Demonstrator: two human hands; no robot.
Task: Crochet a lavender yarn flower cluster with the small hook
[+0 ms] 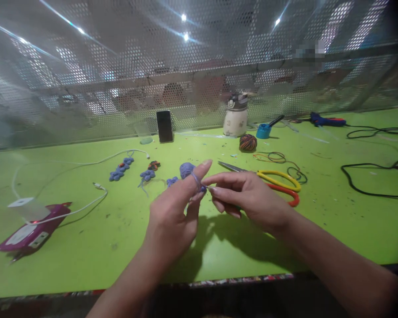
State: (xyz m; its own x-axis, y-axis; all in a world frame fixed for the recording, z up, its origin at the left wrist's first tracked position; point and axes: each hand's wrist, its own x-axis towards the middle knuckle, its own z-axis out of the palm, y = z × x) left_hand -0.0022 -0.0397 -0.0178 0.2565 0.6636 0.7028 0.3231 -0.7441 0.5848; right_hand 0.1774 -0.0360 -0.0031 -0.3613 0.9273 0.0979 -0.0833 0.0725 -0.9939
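Observation:
My left hand [172, 212] is closed around a small blue-purple crocheted piece [203, 188], with a strand of yarn looped over a finger. Close against it, my right hand [255, 194] pinches a thin tool whose tip meets the yarn; it looks like a crochet hook [208, 188], mostly hidden by the fingers. Just behind my left hand lies a blue-purple yarn ball [187, 169], with a partly covered crocheted flower [172, 180] beside it. Farther left are a blue crocheted flower [148, 175], an orange-black one [154, 165] and a joined strip of flowers [121, 169].
Scissors [280, 179] lie beyond my right hand. Behind stand a phone [164, 126], a bottle [235, 119] and a blue tape roll [263, 131], near a multicoloured yarn ball [248, 142]. A glue gun [327, 120] lies right; a purple power strip [36, 227] with white cables, left.

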